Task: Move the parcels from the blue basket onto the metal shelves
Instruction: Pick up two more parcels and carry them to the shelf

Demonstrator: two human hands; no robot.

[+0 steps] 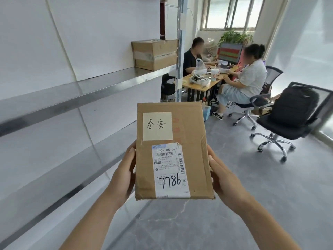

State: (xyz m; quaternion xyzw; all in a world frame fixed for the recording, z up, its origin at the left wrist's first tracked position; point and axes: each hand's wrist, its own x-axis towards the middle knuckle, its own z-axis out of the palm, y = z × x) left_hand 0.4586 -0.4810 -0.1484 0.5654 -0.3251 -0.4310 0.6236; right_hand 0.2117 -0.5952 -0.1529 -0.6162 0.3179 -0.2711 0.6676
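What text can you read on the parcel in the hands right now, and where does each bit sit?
"泰安": handwritten on the pale sticky note on the parcel.
"530- D5 094": printed at the top of the white shipping label.
"7786": handwritten in black marker low on that label.
"ZTO": small logo at the label's top left corner, barely legible.
Barcodes and fine print on the label: too small to read.
Red printing along the parcel's upper right: too faded to read.
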